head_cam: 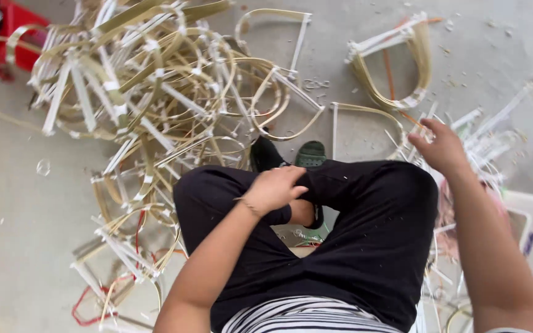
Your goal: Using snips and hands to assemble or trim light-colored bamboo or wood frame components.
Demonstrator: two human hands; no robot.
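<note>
My left hand (274, 188) rests curled on my knee, holding nothing; right hand (442, 147) hangs open over the white strips (473, 132) at right. Risk: strips tangle w/ bent bamboo frames (155, 86), so lifting one could drag others.

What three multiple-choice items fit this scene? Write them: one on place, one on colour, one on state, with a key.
1. Where does the left hand rest?
A. on the person's knee
B. on the red crate
C. flat on the floor

2. What colour are the trousers?
A. white
B. black
C. red

3. How is the right hand?
A. closed on a hammer
B. tucked in a pocket
C. open above loose white strips

Key: 1 A, it lies on the black-clad knee; 2 B, the cloth is black; 3 C, its fingers are spread and hold nothing.
</note>
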